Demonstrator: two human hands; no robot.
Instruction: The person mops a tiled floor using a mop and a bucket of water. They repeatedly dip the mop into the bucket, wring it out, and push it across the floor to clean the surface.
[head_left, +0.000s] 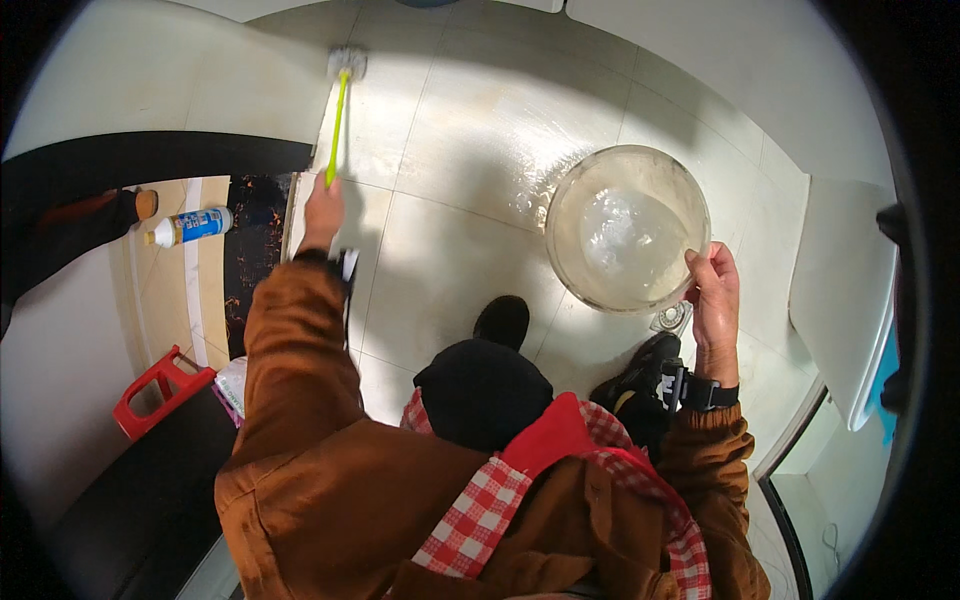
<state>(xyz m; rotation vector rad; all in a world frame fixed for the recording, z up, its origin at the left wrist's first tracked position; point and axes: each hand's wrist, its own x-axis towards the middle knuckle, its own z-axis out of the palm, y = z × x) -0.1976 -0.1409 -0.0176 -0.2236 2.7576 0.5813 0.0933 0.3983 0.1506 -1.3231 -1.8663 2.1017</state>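
My left hand (324, 214) is closed round the end of the yellow-green handle (339, 124) of a scrubbing brush. The brush's grey-white head (347, 62) rests on the tiled floor at the upper left. At the right, my right hand (712, 285) grips the rim of a round, pale basin (628, 229), thumb over the inside edge. Cloudy water lies in the basin. Wet, shiny streaks (525, 112) show on the tiles beyond it.
A floor drain (671, 316) is just below the basin, near my right shoe (637, 367). A white bottle with a blue label (193, 226) lies beyond the dark threshold (259, 255). A red plastic stool (163, 391) stands lower left. Another person's leg (75, 232) shows at the far left.
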